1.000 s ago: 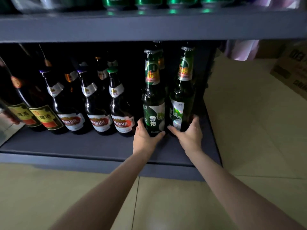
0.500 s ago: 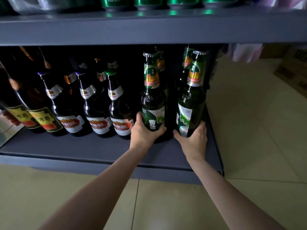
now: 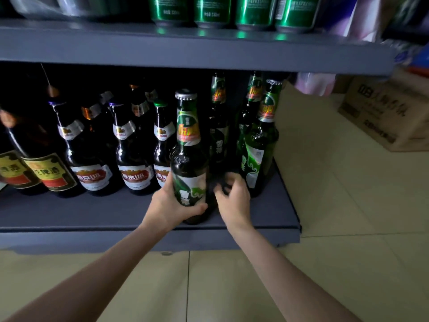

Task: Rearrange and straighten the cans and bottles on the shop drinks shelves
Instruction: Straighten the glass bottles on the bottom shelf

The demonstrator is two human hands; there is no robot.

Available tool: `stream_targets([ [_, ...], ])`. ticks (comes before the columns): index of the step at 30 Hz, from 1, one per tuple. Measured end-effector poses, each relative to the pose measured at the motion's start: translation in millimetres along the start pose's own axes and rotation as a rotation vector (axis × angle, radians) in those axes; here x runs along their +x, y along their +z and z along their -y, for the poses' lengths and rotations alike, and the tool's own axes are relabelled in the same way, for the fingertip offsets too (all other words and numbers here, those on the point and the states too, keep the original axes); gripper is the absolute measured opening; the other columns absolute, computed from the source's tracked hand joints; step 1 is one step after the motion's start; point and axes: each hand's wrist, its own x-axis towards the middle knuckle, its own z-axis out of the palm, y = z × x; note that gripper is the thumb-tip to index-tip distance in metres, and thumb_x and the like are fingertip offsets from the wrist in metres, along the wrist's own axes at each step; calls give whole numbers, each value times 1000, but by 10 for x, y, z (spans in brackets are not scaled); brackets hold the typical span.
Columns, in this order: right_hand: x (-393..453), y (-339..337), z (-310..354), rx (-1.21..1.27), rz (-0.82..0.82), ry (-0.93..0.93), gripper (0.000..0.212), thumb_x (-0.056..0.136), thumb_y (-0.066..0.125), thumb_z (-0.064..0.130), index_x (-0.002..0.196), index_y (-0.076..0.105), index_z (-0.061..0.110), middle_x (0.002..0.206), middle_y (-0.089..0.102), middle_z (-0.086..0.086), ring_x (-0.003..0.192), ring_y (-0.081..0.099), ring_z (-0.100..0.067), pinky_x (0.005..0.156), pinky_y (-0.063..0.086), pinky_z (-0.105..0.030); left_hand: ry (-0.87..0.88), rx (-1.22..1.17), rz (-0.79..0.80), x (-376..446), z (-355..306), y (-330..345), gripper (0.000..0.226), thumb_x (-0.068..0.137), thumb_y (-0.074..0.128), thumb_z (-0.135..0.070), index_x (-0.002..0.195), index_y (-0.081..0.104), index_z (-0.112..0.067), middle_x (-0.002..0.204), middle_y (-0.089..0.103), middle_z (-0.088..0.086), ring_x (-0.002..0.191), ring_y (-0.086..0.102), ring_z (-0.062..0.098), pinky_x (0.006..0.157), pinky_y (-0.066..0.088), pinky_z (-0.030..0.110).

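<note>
My left hand (image 3: pixel 169 203) grips the lower body of a green beer bottle (image 3: pixel 188 145) standing upright near the front of the bottom shelf (image 3: pixel 92 212). My right hand (image 3: pixel 233 201) is just right of that bottle, blurred, with its fingers curled towards a darker green bottle (image 3: pixel 217 135) behind. Whether it holds anything is unclear. Another green bottle (image 3: pixel 260 147) stands by itself at the shelf's right end, with one more green bottle (image 3: pixel 251 101) behind it.
Dark brown bottles with red and white labels (image 3: pixel 134 159) fill the shelf to the left, with yellow-labelled ones (image 3: pixel 46 173) further left. Green cans (image 3: pixel 211 10) line the upper shelf (image 3: pixel 185 52). A cardboard box (image 3: pixel 383 112) sits on the tiled floor at right.
My right hand let go of the right green bottle, which now stands at the shelf's right end, and moved left. My left hand drew its bottle forward towards the shelf's front.
</note>
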Motion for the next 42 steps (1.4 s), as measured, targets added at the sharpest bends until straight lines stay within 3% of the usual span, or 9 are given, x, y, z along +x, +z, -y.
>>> stream_targets([
  [3,210,157,63,-51,65,41,54,86,64,14,133,42,2,134,48,-13,127,44,-26,106,34,-31,1,-26,34,-63,50,-131,68,60,86,-22,111,43,-33,88,55,-27,81,52,-13,71,40,6],
  [10,707,327,150,-70,89,106,83,84,65,13,148,13,3,150,30,-14,137,32,-27,109,25,-29,5,-45,76,-30,163,-190,76,59,86,-24,124,46,-26,91,59,-25,84,54,-14,65,40,1],
  [12,799,374,105,-48,108,128,85,82,68,12,147,14,3,149,31,-15,137,32,-28,111,27,-32,11,-53,78,-26,181,-186,78,60,86,-25,126,45,-27,92,59,-25,85,53,-15,66,39,1],
  [17,901,445,54,-9,18,189,76,71,79,12,134,38,4,133,51,-16,125,48,-29,103,42,-42,30,-54,65,-15,210,-169,76,60,86,-26,123,45,-28,91,59,-25,80,52,-23,66,38,-4],
  [23,927,533,100,-37,-79,162,69,77,66,-5,138,33,-4,136,45,-22,127,45,-31,104,36,-31,35,-47,54,-29,214,-157,77,59,86,-26,123,44,-29,89,57,-29,78,50,-27,67,36,-6],
  [29,998,591,149,-29,-98,179,61,84,60,-1,138,34,-1,137,46,-20,125,48,-30,102,38,-32,27,-25,55,-14,247,-142,81,57,86,-28,126,44,-26,88,56,-30,79,50,-27,67,36,-6],
  [35,1116,620,197,-74,-35,212,71,83,63,6,143,24,1,138,44,-22,127,46,-32,103,38,-35,31,-37,58,2,269,-132,79,58,87,-24,124,44,-27,86,57,-29,80,50,-28,66,35,-7],
  [39,933,570,86,67,-3,239,64,85,59,-3,141,27,0,140,43,-19,128,44,-29,105,34,-31,32,-28,54,3,270,-127,82,57,87,-24,126,43,-27,87,57,-30,80,49,-29,67,35,-7],
  [42,690,446,-54,-28,79,181,79,78,70,3,143,25,3,141,43,-16,131,42,-27,108,32,-31,28,-33,47,-15,246,-121,77,59,87,-23,121,42,-30,87,56,-28,79,48,-30,66,36,-7],
])
